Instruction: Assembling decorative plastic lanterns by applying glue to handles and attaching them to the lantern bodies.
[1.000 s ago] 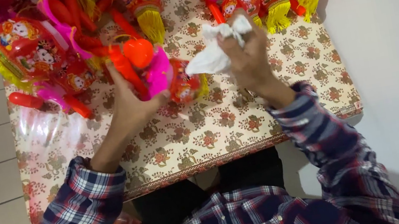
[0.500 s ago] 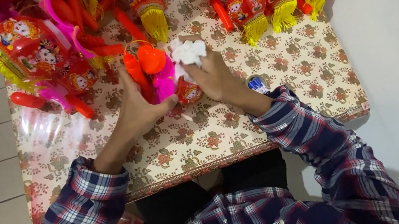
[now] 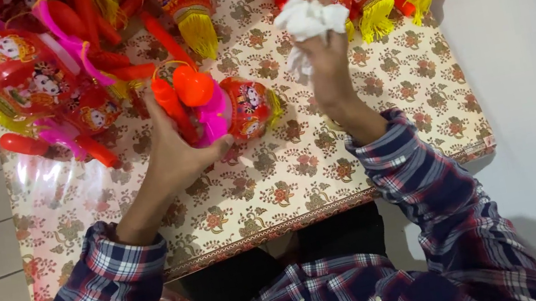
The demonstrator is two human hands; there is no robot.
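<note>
Right now the floral-patterned tablecloth (image 3: 302, 181) fills mid-frame, with heaps of red-and-yellow tasselled toy lanterns (image 3: 30, 74) at upper left and top right. At centre, my left hand (image 3: 174, 152) clasps a red plastic lantern with pink and orange handle (image 3: 224, 103). My right hand (image 3: 327, 68) clenches a crumpled white cloth (image 3: 308, 20), lifted clear; wiping seems underway, so the cloth must meet the lantern.

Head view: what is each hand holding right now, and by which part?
The left hand grips the red toy lantern by its orange handle end. The right hand clutches a crumpled white cloth by its lower part.
</note>
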